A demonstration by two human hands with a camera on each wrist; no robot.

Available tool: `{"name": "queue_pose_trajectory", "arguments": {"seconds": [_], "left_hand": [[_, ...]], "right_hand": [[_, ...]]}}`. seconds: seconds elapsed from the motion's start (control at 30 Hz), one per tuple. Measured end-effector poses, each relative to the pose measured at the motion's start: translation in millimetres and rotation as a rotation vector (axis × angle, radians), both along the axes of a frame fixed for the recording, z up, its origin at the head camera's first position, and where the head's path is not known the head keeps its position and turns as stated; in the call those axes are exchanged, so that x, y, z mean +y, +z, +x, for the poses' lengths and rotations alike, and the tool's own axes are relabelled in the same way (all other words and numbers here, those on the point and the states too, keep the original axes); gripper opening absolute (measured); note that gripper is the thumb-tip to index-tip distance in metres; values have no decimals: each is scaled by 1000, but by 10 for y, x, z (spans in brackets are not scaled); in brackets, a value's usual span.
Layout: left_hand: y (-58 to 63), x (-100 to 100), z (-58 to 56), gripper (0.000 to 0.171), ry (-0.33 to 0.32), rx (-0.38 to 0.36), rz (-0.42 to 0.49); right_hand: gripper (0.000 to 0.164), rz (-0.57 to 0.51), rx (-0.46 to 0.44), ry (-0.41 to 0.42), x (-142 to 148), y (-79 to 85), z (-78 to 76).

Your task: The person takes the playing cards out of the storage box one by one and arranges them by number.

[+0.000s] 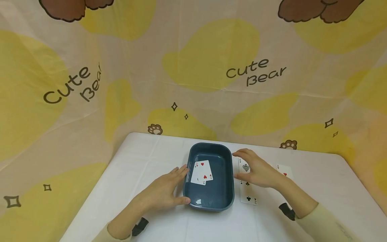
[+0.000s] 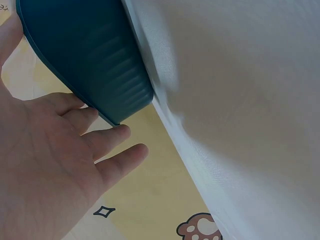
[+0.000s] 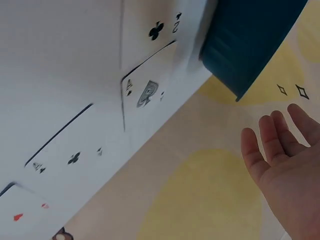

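Observation:
A dark blue rectangular bin [image 1: 222, 190] stands on the table with a two of hearts [image 1: 202, 170] lying over another card inside. My left hand [image 1: 163, 190] is at the bin's left side, fingers extended; in the left wrist view, fingertips touch the rim. At the right side, my right hand [image 1: 257, 169] has its fingers spread around the edge; in the right wrist view its fingers look apart from the bin. Beneath this hand lie an ace of spades [image 1: 246, 167] and a two of clubs [image 1: 248, 197], partly hidden.
Farther right, a red ace [image 1: 284, 170] is partly covered by the right forearm. An ace of clubs [image 3: 74, 158] lies beside it in the right wrist view. A patterned cloth [image 1: 208, 57] hangs behind the white table [image 1: 151, 158].

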State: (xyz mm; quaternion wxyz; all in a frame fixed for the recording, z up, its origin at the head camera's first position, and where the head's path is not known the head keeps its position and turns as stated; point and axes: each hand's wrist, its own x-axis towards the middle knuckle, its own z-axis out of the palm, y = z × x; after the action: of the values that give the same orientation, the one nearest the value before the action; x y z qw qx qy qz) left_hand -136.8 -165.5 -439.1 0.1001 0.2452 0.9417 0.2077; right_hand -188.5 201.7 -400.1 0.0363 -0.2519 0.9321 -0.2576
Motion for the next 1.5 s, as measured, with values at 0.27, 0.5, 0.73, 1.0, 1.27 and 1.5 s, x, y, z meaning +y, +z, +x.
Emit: {"name": "queue_pose_trajectory", "arguments": {"seconds": [0.27,0.5,0.73,1.0,1.27,1.5], "left_hand": [[10,5,-1,100,3,-2,3],[19,5,-16,101,10,-6,-8],[30,14,-25,100,10,-10,-12],[25,8,-27,100,-3,2,-6],[5,-3,-29,100,-15,8,-5],[8,-7,-18,100,-12,0,-3]], "right_hand": [[74,-51,-28,20,-263,-65,-69],[76,-99,-74,28,-529,-152,-157],[82,-82,-118,77,-774,-269,-259],[89,-37,-104,137,-957,-317,-402],[95,37,-163,154,-1043,-343,-541],[98,108,-205,159,-1110,-411,-623]]}}
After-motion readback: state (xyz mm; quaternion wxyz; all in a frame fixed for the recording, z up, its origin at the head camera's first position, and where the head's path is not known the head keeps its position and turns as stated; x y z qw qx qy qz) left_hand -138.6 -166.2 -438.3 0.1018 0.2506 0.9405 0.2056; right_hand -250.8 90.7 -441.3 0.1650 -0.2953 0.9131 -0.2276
